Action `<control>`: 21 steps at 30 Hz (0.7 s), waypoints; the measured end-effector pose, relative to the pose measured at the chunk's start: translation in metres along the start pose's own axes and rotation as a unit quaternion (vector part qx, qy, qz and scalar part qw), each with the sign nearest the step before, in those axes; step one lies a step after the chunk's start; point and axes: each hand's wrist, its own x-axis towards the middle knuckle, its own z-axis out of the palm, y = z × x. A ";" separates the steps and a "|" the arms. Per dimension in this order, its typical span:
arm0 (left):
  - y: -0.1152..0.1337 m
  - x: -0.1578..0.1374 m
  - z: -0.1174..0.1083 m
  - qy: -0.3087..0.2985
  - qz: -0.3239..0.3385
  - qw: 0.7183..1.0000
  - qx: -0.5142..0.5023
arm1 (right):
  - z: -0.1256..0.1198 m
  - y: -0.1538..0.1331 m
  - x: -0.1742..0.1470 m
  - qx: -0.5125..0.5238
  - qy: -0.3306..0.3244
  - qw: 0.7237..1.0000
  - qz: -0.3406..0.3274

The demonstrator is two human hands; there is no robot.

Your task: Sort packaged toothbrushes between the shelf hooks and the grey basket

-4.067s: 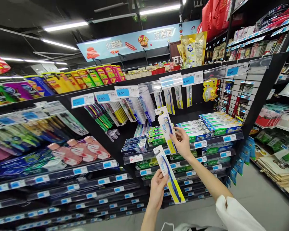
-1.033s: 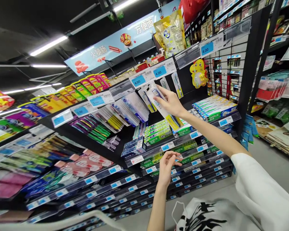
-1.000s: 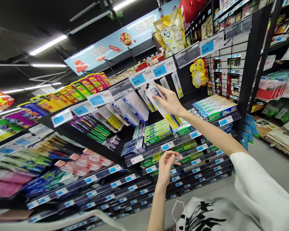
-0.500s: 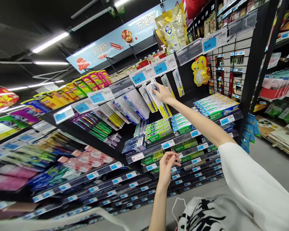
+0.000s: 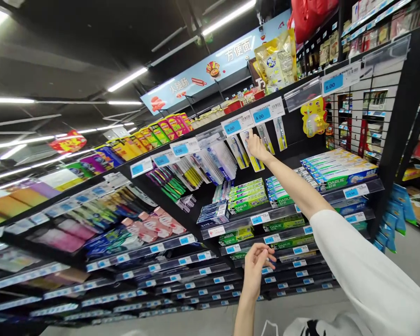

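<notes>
My right hand [image 5: 257,146] reaches up to the rack and has its fingers closed on the upper part of a packaged toothbrush [image 5: 257,164]. The pack hangs below the price tags, its lower end yellow, and my fingers cover some of its top. Beside it on the left hangs a similar toothbrush pack [image 5: 238,153]; two more hang to the right, one of them a slim toothbrush pack [image 5: 280,134]. Lower down, my left hand [image 5: 256,268] is in front of the toothpaste shelves with loosely bent fingers, apart and holding nothing.
Stacked Darlie toothpaste boxes [image 5: 248,196] lie on the shelf below. More hanging toothbrushes [image 5: 168,183] fill hooks to the left, near pink bottles [image 5: 150,225]. A yellow duck-shaped pack [image 5: 314,117] hangs at right. Price tags [image 5: 269,111] jut from the upper rail.
The view has shifted, so the shelves appear lower and farther right. My right hand stays at the same toothbrush pack. My left hand keeps its loosely bent pose.
</notes>
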 end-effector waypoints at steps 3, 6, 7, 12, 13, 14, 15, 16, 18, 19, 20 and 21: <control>-0.008 -0.007 -0.005 0.002 -0.009 1.000 -0.009 | -0.014 0.000 -0.012 -0.060 -0.025 0.998 -0.001; -0.016 -0.013 -0.014 0.005 -0.021 1.000 -0.017 | -0.031 0.000 -0.034 -0.142 -0.055 0.988 -0.011; -0.018 -0.014 -0.017 0.007 -0.026 0.999 -0.022 | -0.036 -0.002 -0.043 -0.157 -0.059 0.985 -0.034; -0.019 -0.017 -0.024 -0.001 -0.053 0.997 -0.055 | -0.057 -0.030 -0.100 -0.107 -0.078 0.970 -0.204; -0.017 -0.018 -0.025 -0.014 -0.059 0.996 -0.067 | -0.059 -0.039 -0.111 -0.096 -0.093 0.965 -0.223; -0.014 -0.020 -0.026 -0.031 -0.062 0.994 -0.081 | -0.060 -0.049 -0.123 -0.094 -0.107 0.959 -0.246; -0.012 -0.021 -0.029 -0.049 -0.062 0.992 -0.095 | -0.061 -0.058 -0.134 -0.096 -0.118 0.947 -0.282; -0.011 -0.023 -0.032 -0.064 -0.057 0.990 -0.109 | -0.060 -0.068 -0.146 -0.094 -0.119 0.936 -0.317; -0.013 -0.028 -0.040 -0.072 -0.036 0.986 -0.148 | -0.055 -0.088 -0.175 -0.084 -0.157 0.903 -0.390; -0.018 -0.030 -0.045 -0.062 -0.025 0.982 -0.179 | -0.049 -0.096 -0.192 -0.079 -0.191 0.880 -0.427; -0.024 -0.032 -0.050 -0.039 -0.016 0.975 -0.220 | -0.042 -0.102 -0.212 -0.066 -0.243 0.850 -0.462; -0.032 -0.034 -0.055 -0.006 -0.011 0.963 -0.269 | -0.033 -0.106 -0.235 -0.044 -0.296 0.822 -0.485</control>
